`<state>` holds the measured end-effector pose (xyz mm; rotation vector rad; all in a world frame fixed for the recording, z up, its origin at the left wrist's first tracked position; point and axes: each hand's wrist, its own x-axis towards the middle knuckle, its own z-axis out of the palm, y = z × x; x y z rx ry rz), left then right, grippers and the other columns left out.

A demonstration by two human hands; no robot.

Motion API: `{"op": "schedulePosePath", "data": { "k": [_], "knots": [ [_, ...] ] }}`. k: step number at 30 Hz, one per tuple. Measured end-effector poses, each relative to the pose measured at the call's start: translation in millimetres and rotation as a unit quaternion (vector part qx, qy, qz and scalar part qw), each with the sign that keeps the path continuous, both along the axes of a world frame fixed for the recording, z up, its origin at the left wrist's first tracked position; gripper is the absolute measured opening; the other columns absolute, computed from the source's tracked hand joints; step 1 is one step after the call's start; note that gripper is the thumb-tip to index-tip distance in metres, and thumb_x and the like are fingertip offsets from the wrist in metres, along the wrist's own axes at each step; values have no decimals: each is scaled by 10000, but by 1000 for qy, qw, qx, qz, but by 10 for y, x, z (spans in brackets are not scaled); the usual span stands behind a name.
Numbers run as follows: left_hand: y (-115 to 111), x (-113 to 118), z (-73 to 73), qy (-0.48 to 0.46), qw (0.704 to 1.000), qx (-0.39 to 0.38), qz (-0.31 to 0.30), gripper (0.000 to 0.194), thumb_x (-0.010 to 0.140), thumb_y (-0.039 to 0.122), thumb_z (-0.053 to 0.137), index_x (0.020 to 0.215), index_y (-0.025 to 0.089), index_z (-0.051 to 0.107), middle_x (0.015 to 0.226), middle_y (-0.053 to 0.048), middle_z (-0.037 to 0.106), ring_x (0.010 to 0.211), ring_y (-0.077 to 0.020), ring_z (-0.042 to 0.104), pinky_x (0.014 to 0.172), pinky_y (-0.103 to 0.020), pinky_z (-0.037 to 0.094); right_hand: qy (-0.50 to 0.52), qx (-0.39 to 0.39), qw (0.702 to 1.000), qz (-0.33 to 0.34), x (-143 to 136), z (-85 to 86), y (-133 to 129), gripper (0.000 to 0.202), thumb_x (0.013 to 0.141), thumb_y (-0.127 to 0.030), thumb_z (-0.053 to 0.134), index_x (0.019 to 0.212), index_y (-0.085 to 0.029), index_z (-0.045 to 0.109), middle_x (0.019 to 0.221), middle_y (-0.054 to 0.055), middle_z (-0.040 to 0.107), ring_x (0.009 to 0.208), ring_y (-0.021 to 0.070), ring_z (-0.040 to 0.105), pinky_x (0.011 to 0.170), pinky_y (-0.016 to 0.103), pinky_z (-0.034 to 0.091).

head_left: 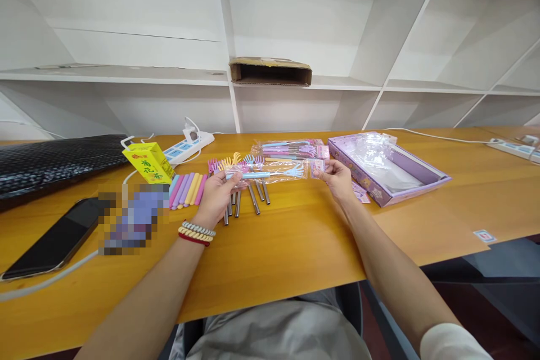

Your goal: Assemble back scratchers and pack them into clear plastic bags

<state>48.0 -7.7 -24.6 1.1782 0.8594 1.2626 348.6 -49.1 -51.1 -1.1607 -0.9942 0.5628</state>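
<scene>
Bagged blue scratcher (276, 173) is held up between the hands, above the table (274, 259), roughly level, claw head toward the right. Left hand (216, 194) pinches the handle end through clear film, thumb on the near side. Right hand (336, 180) pinches the header card (317, 167) at the other end. Bracelets (196, 233) on the left wrist.

Just behind: more bagged scratchers (291, 149), stacked. Loose claw heads (234, 158) in pink, yellow and purple show behind the left hand; metal rods (254, 201) stick out below the held bag. Can't tell how rods and heads connect, hand and bag cover that. Left of left hand: row of coloured tubes (188, 190), side by side.

Right side: 1 open purple box (388, 198), crumpled clear plastic (371, 149) in it. Purple card (361, 195) near the right wrist.

Left side: yellow drink carton (148, 162), power strip (181, 149) behind it, phone (57, 239) lying flat, pixelated item (137, 219) beside the phone, unreadable. 1 cardboard box (272, 63) on the shelf (181, 75).
</scene>
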Motion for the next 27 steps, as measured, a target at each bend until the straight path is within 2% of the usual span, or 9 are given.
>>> {"op": "schedulePosePath", "data": {
  "k": [5, 9, 13, 18, 27],
  "knots": [
    [-18, 5, 28, -3, 1000, -6, 0, 374, 626, 320, 744, 917, 108, 646, 798, -52, 681, 682, -171, 650, 668, -310, 544, -39, -21, 998, 51, -23, 65, -53, 296, 623, -414, 705, 750, -165, 607, 618, -28, 507, 510, 79, 440, 445, 216, 394],
    [-18, 1, 48, 1, 1000, -15, 12, 344, 629, 314, 742, 881, 104, 639, 775, -49, 678, 673, -164, 647, 656, -291, 539, 11, -43, 997, 60, -39, 98, -78, 291, 667, -453, 645, 716, -169, 608, 682, 2, 544, 549, 114, 520, 394, 232, 450],
    [-11, -7, 55, 3, 1000, -17, 17, 340, 629, 314, 742, 872, 103, 633, 752, -44, 674, 667, -158, 646, 641, -268, 528, 18, -66, 994, 89, -47, 103, -82, 288, 622, -416, 695, 684, -152, 598, 627, 7, 571, 547, 155, 599, 392, 239, 470],
    [-24, 7, 52, 10, 1000, -17, 13, 354, 629, 334, 738, 882, 109, 636, 784, -52, 677, 669, -158, 643, 655, -281, 526, 74, -83, 992, 62, -31, 76, -51, 349, 483, -339, 793, 679, -147, 578, 554, 0, 597, 488, 172, 615, 397, 249, 483],
    [-8, 2, 4, 32, 999, -19, 15, 342, 624, 353, 735, 858, 122, 641, 801, -42, 662, 677, -154, 616, 588, -273, 514, 79, -104, 989, 66, -52, 91, -55, 339, 486, -330, 794, 670, -149, 574, 572, -1, 596, 487, 150, 605, 404, 238, 493]
  ]
}}
